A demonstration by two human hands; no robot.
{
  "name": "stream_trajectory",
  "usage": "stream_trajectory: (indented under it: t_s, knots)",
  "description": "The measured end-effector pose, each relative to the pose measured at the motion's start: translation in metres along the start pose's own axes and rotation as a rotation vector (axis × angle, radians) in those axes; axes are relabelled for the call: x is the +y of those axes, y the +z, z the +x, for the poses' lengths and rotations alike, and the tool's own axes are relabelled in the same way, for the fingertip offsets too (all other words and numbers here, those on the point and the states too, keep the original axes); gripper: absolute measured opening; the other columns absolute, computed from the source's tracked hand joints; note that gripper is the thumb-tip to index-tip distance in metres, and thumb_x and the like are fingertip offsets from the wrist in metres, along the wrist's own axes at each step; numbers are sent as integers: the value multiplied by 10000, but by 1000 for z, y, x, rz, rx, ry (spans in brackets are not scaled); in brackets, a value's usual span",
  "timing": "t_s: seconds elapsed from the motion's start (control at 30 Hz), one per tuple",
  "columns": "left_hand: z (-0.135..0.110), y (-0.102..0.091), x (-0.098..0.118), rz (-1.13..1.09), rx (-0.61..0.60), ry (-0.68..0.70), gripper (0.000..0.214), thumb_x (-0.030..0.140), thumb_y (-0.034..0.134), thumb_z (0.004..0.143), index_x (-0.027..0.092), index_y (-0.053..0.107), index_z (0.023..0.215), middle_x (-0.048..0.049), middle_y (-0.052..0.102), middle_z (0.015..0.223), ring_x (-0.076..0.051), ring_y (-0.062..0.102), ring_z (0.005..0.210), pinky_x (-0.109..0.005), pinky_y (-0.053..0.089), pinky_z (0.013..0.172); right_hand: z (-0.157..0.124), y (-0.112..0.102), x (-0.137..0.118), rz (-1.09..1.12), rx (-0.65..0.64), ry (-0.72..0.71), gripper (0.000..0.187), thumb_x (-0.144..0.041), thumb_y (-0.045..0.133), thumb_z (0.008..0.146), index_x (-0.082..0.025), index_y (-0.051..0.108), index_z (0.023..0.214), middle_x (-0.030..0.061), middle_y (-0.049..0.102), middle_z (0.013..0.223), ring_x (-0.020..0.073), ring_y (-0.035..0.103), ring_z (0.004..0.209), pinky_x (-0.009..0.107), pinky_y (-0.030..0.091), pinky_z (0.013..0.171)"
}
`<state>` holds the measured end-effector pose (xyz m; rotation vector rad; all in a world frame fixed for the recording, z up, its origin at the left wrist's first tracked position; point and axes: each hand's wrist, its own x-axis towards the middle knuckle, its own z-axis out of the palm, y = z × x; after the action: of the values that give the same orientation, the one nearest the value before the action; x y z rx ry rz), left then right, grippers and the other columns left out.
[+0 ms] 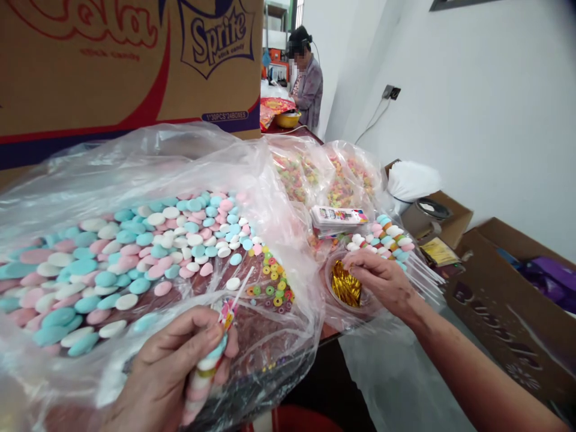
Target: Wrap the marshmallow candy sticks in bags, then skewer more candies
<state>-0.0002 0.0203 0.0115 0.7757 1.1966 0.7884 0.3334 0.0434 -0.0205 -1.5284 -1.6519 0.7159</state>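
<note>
My left hand (180,360) is closed around a candy skewer (202,375) with pink, white and blue pieces. Its white stick points up and right, and a small printed label shows near my fingertips. Over at the right, my right hand (382,279) has its fingers pinched together at a clear bowl (330,294). Gold twist ties (345,283) lie in that bowl; whatever the pinch holds is hidden. Just behind this hand rest finished candy skewers (382,237), their white sticks (425,273) pointing toward the lower right.
Loose pastel candies (121,258) and small ring candies (272,279) lie on plastic sheeting. Bags of ring candies (337,177) and a stack of printed cards (338,217) sit behind. A large carton (130,72) stands back left; open boxes (495,312) are at right. A person (309,90) works farther back.
</note>
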Motion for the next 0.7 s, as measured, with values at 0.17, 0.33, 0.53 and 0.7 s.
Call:
stream_trajectory:
  t_s: [0.17, 0.33, 0.53, 0.7]
  knots:
    - [-2, 5, 0, -136, -45, -21, 245, 365, 712, 763, 171, 581, 690, 5, 589, 546, -46, 347, 344, -110, 244, 289, -1, 0, -5, 228, 202, 118, 91, -257, 575, 841, -185, 607, 794, -43, 535, 617, 90, 458, 518, 209, 368, 480]
    - [-2, 28, -6, -362, -152, 7, 185, 314, 684, 789, 191, 558, 735, -7, 643, 646, -80, 434, 340, -142, 301, 244, -5, 39, -46, 435, 419, -27, 14, -212, 600, 838, -198, 601, 842, -15, 621, 714, 113, 584, 581, 232, 485, 550]
    - [7, 52, -27, -579, -306, 23, 138, 273, 627, 820, 162, 571, 761, -20, 650, 588, -80, 505, 324, -142, 353, 307, -27, 113, -91, 769, 91, -30, 34, -224, 608, 872, -212, 639, 882, -5, 656, 751, 111, 629, 599, 232, 536, 569]
    - [8, 49, -34, -618, -241, 50, 138, 253, 599, 843, 123, 609, 800, -17, 637, 574, -74, 510, 326, -147, 355, 321, -38, 144, -92, 1049, -34, 183, 84, -276, 647, 863, -197, 623, 873, -52, 589, 575, 64, 518, 409, 166, 435, 396]
